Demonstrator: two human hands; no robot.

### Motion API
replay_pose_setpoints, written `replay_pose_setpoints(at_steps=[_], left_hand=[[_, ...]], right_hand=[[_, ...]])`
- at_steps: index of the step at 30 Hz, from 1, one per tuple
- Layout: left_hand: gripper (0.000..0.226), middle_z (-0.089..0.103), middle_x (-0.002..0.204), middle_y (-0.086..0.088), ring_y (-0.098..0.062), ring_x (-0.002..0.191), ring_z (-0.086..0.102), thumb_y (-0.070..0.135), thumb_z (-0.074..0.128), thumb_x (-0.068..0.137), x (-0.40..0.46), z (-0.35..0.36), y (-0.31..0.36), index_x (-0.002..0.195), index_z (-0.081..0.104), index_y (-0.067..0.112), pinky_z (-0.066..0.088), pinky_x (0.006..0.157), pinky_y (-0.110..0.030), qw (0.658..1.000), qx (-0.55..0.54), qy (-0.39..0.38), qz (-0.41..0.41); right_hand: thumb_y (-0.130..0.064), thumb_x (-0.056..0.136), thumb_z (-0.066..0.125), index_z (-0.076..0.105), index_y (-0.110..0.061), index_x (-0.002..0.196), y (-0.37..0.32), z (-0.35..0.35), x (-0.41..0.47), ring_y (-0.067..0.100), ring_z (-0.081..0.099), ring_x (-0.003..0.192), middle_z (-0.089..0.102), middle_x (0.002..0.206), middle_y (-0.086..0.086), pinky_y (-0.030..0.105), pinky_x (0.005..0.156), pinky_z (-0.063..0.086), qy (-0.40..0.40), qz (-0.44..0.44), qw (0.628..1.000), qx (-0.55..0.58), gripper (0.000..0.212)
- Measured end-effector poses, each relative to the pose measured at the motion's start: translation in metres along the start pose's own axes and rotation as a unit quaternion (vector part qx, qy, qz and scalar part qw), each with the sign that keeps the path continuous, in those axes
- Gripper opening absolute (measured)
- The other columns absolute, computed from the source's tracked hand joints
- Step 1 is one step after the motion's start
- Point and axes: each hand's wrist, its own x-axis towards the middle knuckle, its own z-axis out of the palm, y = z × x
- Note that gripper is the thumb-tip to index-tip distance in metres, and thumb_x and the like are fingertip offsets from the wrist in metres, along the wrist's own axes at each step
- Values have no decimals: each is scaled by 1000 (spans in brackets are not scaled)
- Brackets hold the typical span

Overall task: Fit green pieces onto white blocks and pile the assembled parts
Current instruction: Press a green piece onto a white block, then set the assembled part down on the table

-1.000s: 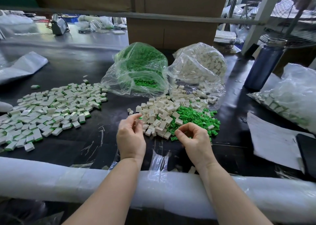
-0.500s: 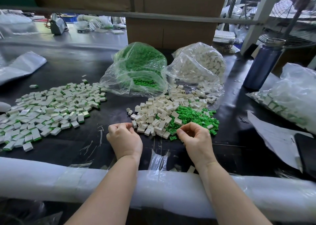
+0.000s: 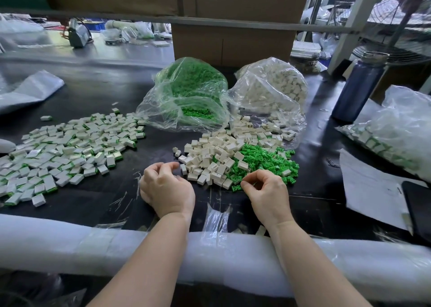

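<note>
Two heaps sit just ahead of your hands on the dark tabletop (image 3: 98, 204): loose white blocks (image 3: 210, 157) and, touching them on the right, green pieces (image 3: 263, 159). Your left hand (image 3: 166, 187) rests near the white heap's near-left edge with fingers curled; whether that grip holds a block I cannot tell. Your right hand (image 3: 268, 192) is at the near edge of the green heap, thumb and forefinger drawn together in a pinch, though what they hold is too small to make out. Well to the left lies the spread of assembled parts (image 3: 65, 152), white with green edges. Behind the heaps stand a clear bag of green pieces (image 3: 189, 94) and a clear bag of white blocks (image 3: 272, 89).
</note>
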Motion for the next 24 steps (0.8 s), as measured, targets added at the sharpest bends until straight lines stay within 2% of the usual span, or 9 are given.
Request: replay_pose_setpoints(at_steps=[2, 5, 7, 11, 14, 18, 21, 22, 24], left_hand=[[22, 51, 115, -7, -29, 116, 37, 5, 59, 84, -3, 0, 1, 100, 67, 18, 27, 99, -47, 998, 12, -8, 58], [17, 56, 107, -3, -25, 107, 43, 21, 65, 83, -9, 3, 2, 101, 67, 21, 29, 94, -41, 986, 43, -63, 148], [26, 55, 109, 0, -22, 108, 42, 35, 65, 84, -10, 5, 1, 108, 65, 26, 25, 93, -36, 978, 82, -99, 166], [34, 53, 114, 6, -19, 110, 40, 49, 61, 82, -8, 9, -2, 112, 61, 33, 27, 92, -35, 960, 150, -148, 184], [25, 54, 112, 7, -19, 107, 42, 43, 62, 83, -8, 9, -1, 106, 61, 33, 26, 88, -34, 959, 147, -152, 190], [10, 62, 104, 9, -18, 101, 48, 27, 61, 87, -11, 8, 0, 97, 61, 29, 17, 77, -28, 960, 102, -156, 210], [13, 63, 91, 7, -18, 91, 55, 13, 64, 85, -11, 8, 1, 95, 64, 21, 38, 84, -27, 959, -6, -181, 218], [15, 62, 90, 6, -16, 89, 56, 10, 65, 84, -11, 8, 2, 97, 65, 18, 42, 83, -22, 957, -43, -188, 219], [19, 61, 93, 3, -11, 84, 56, 7, 67, 83, -12, 6, 5, 101, 68, 13, 38, 78, -4, 952, -87, -194, 222]], right_hand=[[-12, 83, 67, 70, -17, 81, -1, 1, -1, 12, 55, 87, 63, 90, -3, 32, 86, 46, -8, -21, 999, -31, 6], [-12, 84, 67, 73, -15, 90, -1, 4, -2, 8, 51, 82, 55, 86, -11, 22, 81, 43, -18, -59, 996, -67, 9], [-17, 85, 67, 73, -16, 96, -1, 5, -2, 8, 50, 86, 53, 88, -12, 15, 78, 37, -27, -81, 991, -100, 13], [-25, 86, 66, 71, -17, 105, -1, 7, -2, 14, 52, 97, 58, 98, -5, 22, 85, 38, -45, -91, 982, -159, 22], [-24, 85, 66, 71, -16, 98, -1, 8, -2, 16, 52, 97, 59, 97, -4, 23, 82, 36, -39, -90, 980, -172, 16], [-22, 86, 65, 69, -14, 91, -2, 9, -3, 19, 53, 94, 63, 95, 0, 25, 81, 36, -37, -107, 975, -192, 10], [-22, 86, 64, 67, -15, 93, -2, 10, -4, 19, 53, 92, 64, 94, 1, 28, 81, 39, -39, -110, 975, -189, 10], [-22, 87, 63, 67, -16, 95, -2, 10, -4, 19, 53, 92, 64, 94, 0, 27, 81, 39, -40, -108, 975, -188, 11], [-23, 88, 62, 67, -16, 97, -2, 10, -3, 18, 53, 94, 63, 96, -1, 26, 82, 39, -42, -104, 975, -190, 13]])
